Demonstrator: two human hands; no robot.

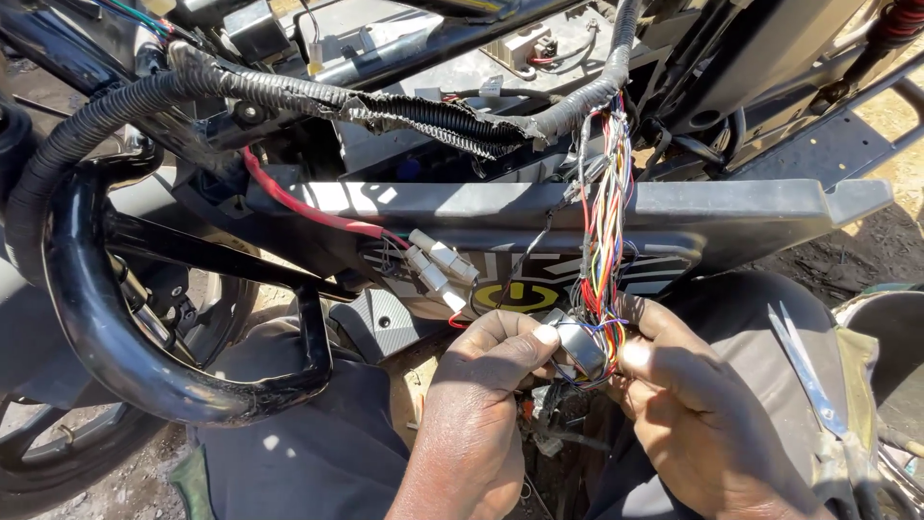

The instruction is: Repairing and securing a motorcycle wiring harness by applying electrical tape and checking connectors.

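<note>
Head view: left hand [486,385] and right hand [688,404] both pinch a grey connector [577,345] between them, coloured wires [606,221] rising above

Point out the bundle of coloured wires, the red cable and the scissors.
Bundle of coloured wires [604,221], head view, on the middle of the hanging strands.
Red cable [298,204], head view, on its middle stretch across the frame.
Scissors [807,371], head view, on the blades over the knee.

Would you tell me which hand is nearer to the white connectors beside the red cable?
Left. The left hand sits just below the white connectors; the right hand is farther right, past the coloured wires.
</note>
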